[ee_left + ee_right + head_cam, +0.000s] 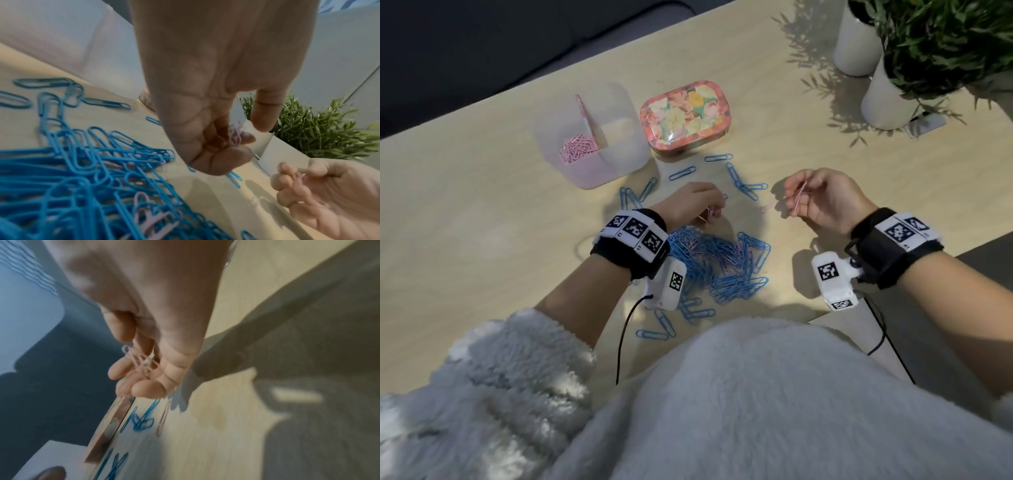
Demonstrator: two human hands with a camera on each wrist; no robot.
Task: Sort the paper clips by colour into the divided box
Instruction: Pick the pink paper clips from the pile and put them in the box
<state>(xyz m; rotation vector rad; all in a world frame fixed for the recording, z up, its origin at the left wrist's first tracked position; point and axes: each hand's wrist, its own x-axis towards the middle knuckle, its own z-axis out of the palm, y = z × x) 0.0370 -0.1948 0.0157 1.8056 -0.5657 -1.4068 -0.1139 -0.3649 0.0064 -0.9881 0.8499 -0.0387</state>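
Note:
A heap of blue paper clips [719, 263] with a few pink ones mixed in lies on the table before me. My left hand [697, 204] hovers over its far edge, curled fingers holding small pink clips [235, 137]. My right hand [815, 198] is raised to the right, pinching a bunch of pink clips [798, 198] [141, 361] between thumb and fingers. The translucent divided box [592, 137] stands at the back left; pink clips [577, 149] fill its left compartment, and the right one looks bare. One pink clip [163, 418] lies on the table under my right hand.
A floral tin [685, 116] sits right of the box. Loose blue clips [743, 181] are scattered between tin and hands. Two white pots with green plants [887, 96] stand at the back right. The table edge runs near my right wrist.

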